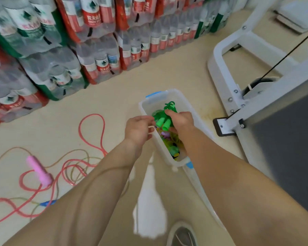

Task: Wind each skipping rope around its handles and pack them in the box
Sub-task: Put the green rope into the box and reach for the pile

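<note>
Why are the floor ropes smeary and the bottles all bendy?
In the head view, the pink rope and pink handle are smeared by motion blur; the wide lens bends the bottle packs near the edges; the green rope bundle looks sharper.

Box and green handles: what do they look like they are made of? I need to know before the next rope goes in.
Box: translucent, milky plastic with a smooth finish. The contents show dimly through its wall, and its latch is opaque blue. Green handles, gripped in the right hand: probably moulded plastic or foam, matt, with no glints. The blur leaves it open.
</note>
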{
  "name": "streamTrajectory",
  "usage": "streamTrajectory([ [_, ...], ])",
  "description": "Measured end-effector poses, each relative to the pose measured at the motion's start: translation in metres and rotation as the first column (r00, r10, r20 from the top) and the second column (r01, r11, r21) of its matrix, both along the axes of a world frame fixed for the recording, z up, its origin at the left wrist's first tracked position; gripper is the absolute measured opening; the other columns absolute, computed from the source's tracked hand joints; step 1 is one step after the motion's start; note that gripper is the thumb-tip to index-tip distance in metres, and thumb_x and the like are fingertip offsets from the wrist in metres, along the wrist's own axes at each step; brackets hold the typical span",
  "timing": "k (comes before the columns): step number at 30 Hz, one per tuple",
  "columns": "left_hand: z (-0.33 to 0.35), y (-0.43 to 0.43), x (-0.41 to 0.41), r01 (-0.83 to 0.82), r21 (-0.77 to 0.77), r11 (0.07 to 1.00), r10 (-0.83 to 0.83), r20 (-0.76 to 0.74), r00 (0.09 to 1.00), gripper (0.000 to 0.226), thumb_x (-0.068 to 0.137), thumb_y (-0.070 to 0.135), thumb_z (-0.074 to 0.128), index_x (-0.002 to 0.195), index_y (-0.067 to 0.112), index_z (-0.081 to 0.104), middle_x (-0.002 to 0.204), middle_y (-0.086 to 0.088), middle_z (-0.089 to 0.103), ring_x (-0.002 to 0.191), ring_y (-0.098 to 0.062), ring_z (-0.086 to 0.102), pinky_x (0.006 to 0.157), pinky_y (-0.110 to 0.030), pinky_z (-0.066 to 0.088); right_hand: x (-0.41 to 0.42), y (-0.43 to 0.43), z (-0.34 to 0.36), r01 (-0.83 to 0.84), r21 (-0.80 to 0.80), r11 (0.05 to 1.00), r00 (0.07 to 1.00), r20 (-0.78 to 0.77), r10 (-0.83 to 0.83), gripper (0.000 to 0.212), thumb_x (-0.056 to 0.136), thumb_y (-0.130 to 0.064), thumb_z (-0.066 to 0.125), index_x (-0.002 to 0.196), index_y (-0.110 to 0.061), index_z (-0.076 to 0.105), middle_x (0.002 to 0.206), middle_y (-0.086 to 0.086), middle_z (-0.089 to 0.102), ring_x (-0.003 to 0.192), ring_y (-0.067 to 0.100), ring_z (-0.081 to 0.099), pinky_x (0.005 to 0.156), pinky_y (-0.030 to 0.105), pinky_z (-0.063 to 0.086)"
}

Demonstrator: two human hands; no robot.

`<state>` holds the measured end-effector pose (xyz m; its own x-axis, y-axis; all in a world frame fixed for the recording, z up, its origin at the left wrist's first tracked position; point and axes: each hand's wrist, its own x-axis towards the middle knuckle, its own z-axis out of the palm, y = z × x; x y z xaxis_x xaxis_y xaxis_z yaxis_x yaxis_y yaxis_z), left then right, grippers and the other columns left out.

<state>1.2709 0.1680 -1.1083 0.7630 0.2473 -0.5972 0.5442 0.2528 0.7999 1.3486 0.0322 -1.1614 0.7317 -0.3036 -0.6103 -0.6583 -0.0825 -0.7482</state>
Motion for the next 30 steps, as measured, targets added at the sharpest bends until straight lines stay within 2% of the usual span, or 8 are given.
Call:
streamTrajectory([
  [2,-0.009,0.005,0.010,-0.027,-0.013,1.000,0.027,-0.003,1.000,0.023,0.092,0.001,0.051,0.097,0.012,0.070,0.084,-0.003,0.068,0.069,-0.018,0.059,0.066,-0.027,0.050,0.014,0.016,-0.014,0.018,-0.027,0.999,0.999,-0.029,-0.019,0.063,0.061,-0.045,0.088,0.101,-0.003,0.064,0.092,0.022,0.071,0.066,0.038,0.073,0.049,0.058,0.058],
  [6,-0.023,0.019,0.013,-0.032,-0.016,0.999,0.032,-0.014,0.999,0.022,0.096,0.008,0.050,0.102,0.011,0.072,0.088,-0.003,0.068,0.074,-0.019,0.061,0.068,-0.028,0.051,0.029,0.032,-0.042,-0.052,-0.217,0.975,0.998,0.028,0.059,0.062,0.069,-0.049,0.065,0.111,-0.004,0.061,0.109,0.021,0.069,0.099,0.041,0.068,0.081,0.056,0.059],
  [9,-0.032,0.034,0.003,-0.030,0.000,1.000,0.030,-0.044,0.999,0.020,0.096,0.010,0.052,0.101,0.012,0.071,0.088,-0.003,0.068,0.075,-0.020,0.062,0.067,-0.027,0.050,0.020,0.035,-0.041,-0.139,-0.269,0.953,0.985,0.065,0.162,0.051,0.061,-0.044,0.052,0.096,-0.007,0.058,0.090,0.016,0.066,0.094,0.040,0.068,0.081,0.053,0.059],
  [14,-0.013,0.060,-0.036,0.055,0.082,0.995,-0.046,-0.114,0.992,0.020,0.094,0.008,0.052,0.095,0.010,0.072,0.082,-0.005,0.067,0.072,-0.021,0.061,0.064,-0.026,0.047,-0.027,0.051,0.009,-0.259,-0.370,0.892,0.936,0.132,0.326,0.010,0.075,-0.032,0.055,0.076,-0.023,0.051,0.079,0.005,0.054,0.083,0.037,0.065,0.076,0.035,0.050],
  [18,0.015,0.084,-0.085,0.233,0.234,0.944,-0.209,-0.125,0.970,0.018,0.095,0.010,0.054,0.090,0.009,0.071,0.090,-0.010,0.073,0.071,-0.021,0.062,0.062,-0.026,0.046,-0.074,0.070,0.038,-0.359,-0.360,0.861,0.899,0.115,0.423,0.019,0.079,-0.030,0.057,0.086,-0.017,0.069,0.084,0.009,0.066,0.093,0.039,0.070,0.084,0.041,0.057],
  [21,0.023,0.110,-0.129,0.316,0.399,0.861,-0.268,-0.173,0.948,0.019,0.094,0.013,0.055,0.085,0.012,0.073,0.092,-0.008,0.076,0.077,-0.022,0.068,0.072,-0.029,0.053,-0.120,0.089,0.054,-0.482,-0.373,0.793,0.835,0.078,0.545,0.019,0.088,-0.020,0.058,0.069,-0.016,0.060,0.078,0.010,0.063,0.088,0.038,0.068,0.079,0.038,0.055],
  [24,0.023,0.137,-0.179,0.415,0.509,0.754,-0.312,-0.279,0.908,0.022,0.091,0.016,0.056,0.077,0.014,0.072,0.088,-0.007,0.075,0.087,-0.025,0.070,0.083,-0.035,0.057,-0.165,0.110,0.060,-0.619,-0.368,0.694,0.742,0.016,0.670,0.015,0.089,-0.023,0.057,0.075,-0.018,0.060,0.077,0.007,0.063,0.091,0.036,0.070,0.077,0.033,0.051],
  [30,0.000,0.186,-0.285,0.533,0.542,0.649,-0.273,-0.488,0.829,0.024,0.094,0.025,0.053,0.098,0.011,0.072,0.104,-0.006,0.072,0.101,-0.027,0.064,0.089,-0.035,0.052,-0.240,0.152,0.041,-0.804,-0.347,0.482,0.547,-0.115,0.829,0.018,0.093,-0.015,0.053,0.077,-0.018,0.060,0.085,0.005,0.065,0.090,0.030,0.062,0.067,0.030,0.041],
])
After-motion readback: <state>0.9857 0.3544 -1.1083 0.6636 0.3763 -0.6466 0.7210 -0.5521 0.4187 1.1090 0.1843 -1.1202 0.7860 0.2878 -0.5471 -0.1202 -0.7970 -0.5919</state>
